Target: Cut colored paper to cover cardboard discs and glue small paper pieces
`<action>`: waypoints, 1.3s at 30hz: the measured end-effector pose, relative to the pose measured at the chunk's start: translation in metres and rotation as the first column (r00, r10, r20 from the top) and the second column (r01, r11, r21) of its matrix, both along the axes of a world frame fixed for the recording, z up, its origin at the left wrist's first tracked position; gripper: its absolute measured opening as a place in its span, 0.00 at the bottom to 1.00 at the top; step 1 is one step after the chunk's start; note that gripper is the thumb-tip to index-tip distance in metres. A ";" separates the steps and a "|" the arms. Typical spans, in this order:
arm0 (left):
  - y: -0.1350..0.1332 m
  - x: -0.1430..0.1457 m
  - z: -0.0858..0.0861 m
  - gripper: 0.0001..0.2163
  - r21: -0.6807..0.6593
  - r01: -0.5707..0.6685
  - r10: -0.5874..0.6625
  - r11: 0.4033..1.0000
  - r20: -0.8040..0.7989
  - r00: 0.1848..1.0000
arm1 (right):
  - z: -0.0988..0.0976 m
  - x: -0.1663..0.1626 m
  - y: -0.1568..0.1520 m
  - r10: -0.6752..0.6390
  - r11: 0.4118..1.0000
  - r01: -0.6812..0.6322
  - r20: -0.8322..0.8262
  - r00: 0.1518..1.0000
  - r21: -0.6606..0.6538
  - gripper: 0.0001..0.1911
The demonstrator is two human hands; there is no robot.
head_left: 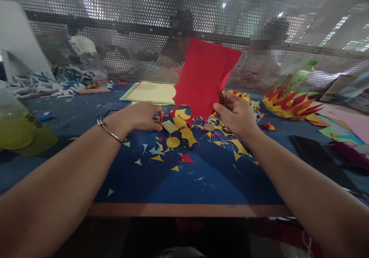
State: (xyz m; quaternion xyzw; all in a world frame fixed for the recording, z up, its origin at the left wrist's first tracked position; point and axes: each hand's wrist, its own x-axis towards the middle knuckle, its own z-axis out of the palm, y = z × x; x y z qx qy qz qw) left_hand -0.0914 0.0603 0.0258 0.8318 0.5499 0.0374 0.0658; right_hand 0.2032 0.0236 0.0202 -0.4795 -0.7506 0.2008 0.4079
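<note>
My right hand [238, 114] is closed around a dark brown pronged tool [221, 96] with thin points facing up; its kind is unclear. Against these fingers a red paper sheet [206, 75] rises upright, its left edge cut in scallops; where it is gripped is hidden. My left hand [145, 116], with a silver bangle [108, 132] at the wrist, reaches down among paper scraps. Thumb and index finger look apart there, beside a pale yellow paper piece [169, 126]. Nearby lie a yellow paper disc [173, 142], yellow offcuts [188, 136] and a round tan disc [209, 127].
Behind the table [184, 189] stands a perforated metal screen [129, 31]. Stacked paper [152, 93] lies at the back. A cup of yellow drink [25, 131] stands left; a paper flame-like crown [291, 104], a green-capped bottle [302, 75] and a black phone-like slab [319, 160] are right.
</note>
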 end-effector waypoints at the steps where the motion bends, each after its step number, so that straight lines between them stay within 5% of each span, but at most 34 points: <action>1: 0.001 -0.001 -0.001 0.18 -0.013 -0.014 0.014 1.000 -0.012 1.000 | 0.000 0.000 0.000 -0.008 1.000 0.008 -0.026 1.000 0.008 0.12; 6: 0.005 -0.004 0.007 0.08 -0.219 -0.110 0.125 0.970 0.056 0.991 | -0.001 -0.003 -0.002 -0.029 0.999 0.034 -0.111 0.993 0.041 0.13; 8: 0.001 -0.003 0.016 0.05 -0.215 -0.126 0.176 0.969 0.237 0.955 | 0.000 -0.003 -0.002 -0.043 0.998 0.048 -0.109 0.993 0.044 0.13; 10: -0.007 0.002 0.026 0.04 -0.180 -0.114 0.199 0.977 0.580 0.790 | 0.000 -0.003 -0.002 -0.058 0.996 0.064 -0.094 0.994 0.064 0.12; 12: -0.020 0.012 0.034 0.02 -0.182 0.016 0.156 0.983 0.880 0.448 | 0.001 -0.004 -0.002 -0.065 0.993 0.072 -0.075 0.995 0.092 0.12; 13: -0.027 0.019 0.036 0.03 -0.193 0.114 0.138 0.975 0.918 0.373 | 0.001 -0.005 -0.003 -0.062 0.993 0.069 -0.072 0.995 0.098 0.12; 15: -0.040 0.036 0.034 0.07 -0.233 0.252 0.145 0.939 0.935 0.324 | 0.001 -0.006 -0.003 -0.047 0.994 0.054 -0.079 0.996 0.095 0.13; 19: -0.054 0.069 0.009 0.04 -0.255 0.321 0.168 0.912 0.947 0.274 | 0.001 -0.008 -0.007 -0.020 0.998 0.026 -0.094 0.995 0.063 0.13; 25: -0.049 0.089 -0.015 0.03 -0.331 0.261 0.338 0.907 0.941 0.020 | 0.001 -0.011 -0.012 0.017 0.999 -0.012 -0.132 0.991 0.035 0.14; 30: -0.046 0.092 -0.013 0.03 -0.301 0.248 0.315 0.921 0.949 -0.015 | -0.001 -0.011 -0.010 0.059 0.997 -0.051 -0.151 0.987 0.055 0.14; 39: -0.042 0.091 -0.018 0.08 -0.190 0.223 0.177 0.956 0.981 0.075 | -0.002 -0.012 -0.009 0.144 0.985 -0.117 -0.229 0.963 0.126 0.15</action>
